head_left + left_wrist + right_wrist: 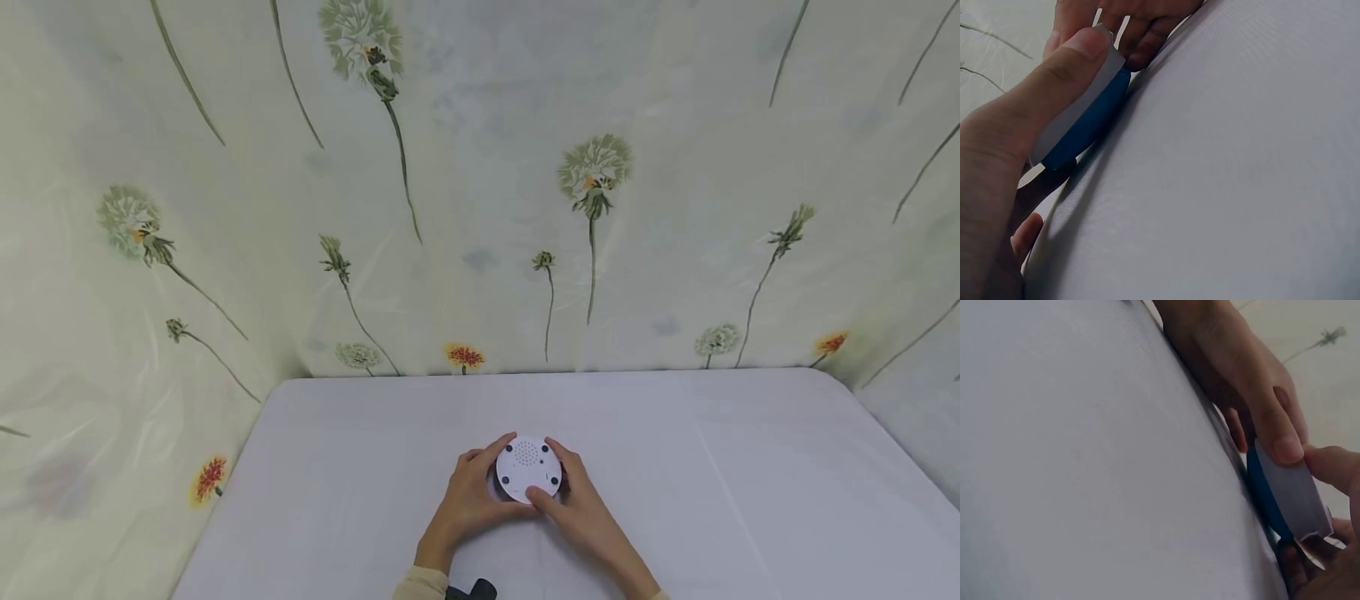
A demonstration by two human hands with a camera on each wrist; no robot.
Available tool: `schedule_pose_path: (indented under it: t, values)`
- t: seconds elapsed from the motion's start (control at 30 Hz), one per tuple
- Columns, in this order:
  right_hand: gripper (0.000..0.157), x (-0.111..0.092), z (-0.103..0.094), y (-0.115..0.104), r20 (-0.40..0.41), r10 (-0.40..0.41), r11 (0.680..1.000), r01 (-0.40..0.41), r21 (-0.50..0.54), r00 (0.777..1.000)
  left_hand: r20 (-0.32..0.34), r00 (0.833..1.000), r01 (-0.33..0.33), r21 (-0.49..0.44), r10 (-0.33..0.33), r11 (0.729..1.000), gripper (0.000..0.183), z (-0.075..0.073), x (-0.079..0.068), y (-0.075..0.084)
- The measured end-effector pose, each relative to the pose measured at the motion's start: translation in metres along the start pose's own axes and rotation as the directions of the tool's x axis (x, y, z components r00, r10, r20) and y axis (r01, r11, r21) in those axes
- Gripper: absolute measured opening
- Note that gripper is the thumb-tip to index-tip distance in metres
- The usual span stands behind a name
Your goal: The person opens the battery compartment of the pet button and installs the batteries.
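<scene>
A round, flat device (528, 471) is held just above or on the table, its white face with small dark round feet and a cluster of speaker-like holes turned up. Its lower part is blue, as the left wrist view shows on the device (1088, 122). My left hand (472, 498) grips the left rim, thumb along the near edge. From the other side my right hand (588, 510) holds the right rim, its thumb pressing near the lower edge of the white face. Fingers beneath the device are partly hidden.
A white cloth-covered table (360, 467) spreads around the hands. Behind and beside it hangs a pale curtain (480, 208) printed with dandelions. Near my left wrist, at the bottom edge, a black object (480, 590) shows partly.
</scene>
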State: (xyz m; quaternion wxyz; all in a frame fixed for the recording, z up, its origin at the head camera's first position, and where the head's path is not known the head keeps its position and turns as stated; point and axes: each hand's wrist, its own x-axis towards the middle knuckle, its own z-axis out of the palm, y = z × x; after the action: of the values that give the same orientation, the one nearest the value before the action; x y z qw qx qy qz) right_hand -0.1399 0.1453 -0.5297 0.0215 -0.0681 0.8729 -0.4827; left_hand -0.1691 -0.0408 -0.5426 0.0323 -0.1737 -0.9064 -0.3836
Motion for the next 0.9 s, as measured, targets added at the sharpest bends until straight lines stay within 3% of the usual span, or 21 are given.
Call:
schedule_pose_path:
  t: [0.13, 0.27, 0.43, 0.67, 0.9]
  values:
    - [0.079, 0.000, -0.009, 0.006, 0.074, -0.087, 0.996, 0.087, 0.009, 0.993, -0.010, 1.000, -0.025, -0.057, 0.025, 0.998, 0.095, -0.001, 0.001, -0.001]
    - [0.080, 0.001, -0.019, 0.012, 0.142, -0.180, 0.983, 0.172, 0.068, 0.973, -0.015, 0.996, -0.089, -0.150, 0.088, 0.985, 0.096, -0.001, 0.003, -0.003]
    - [0.079, -0.003, -0.029, -0.003, 0.185, -0.252, 0.964, 0.229, 0.138, 0.950, -0.015, 0.991, -0.134, -0.194, 0.134, 0.972, 0.094, -0.001, 0.004, -0.007]
    - [0.083, -0.007, -0.033, -0.011, 0.180, -0.293, 0.952, 0.268, 0.150, 0.939, -0.013, 0.989, -0.149, -0.199, 0.149, 0.969, 0.091, 0.002, 0.004, -0.009]
    - [0.071, -0.005, -0.031, -0.012, 0.134, -0.366, 0.930, 0.355, 0.097, 0.921, -0.009, 0.992, -0.123, -0.201, 0.124, 0.972, 0.087, -0.001, 0.003, -0.005]
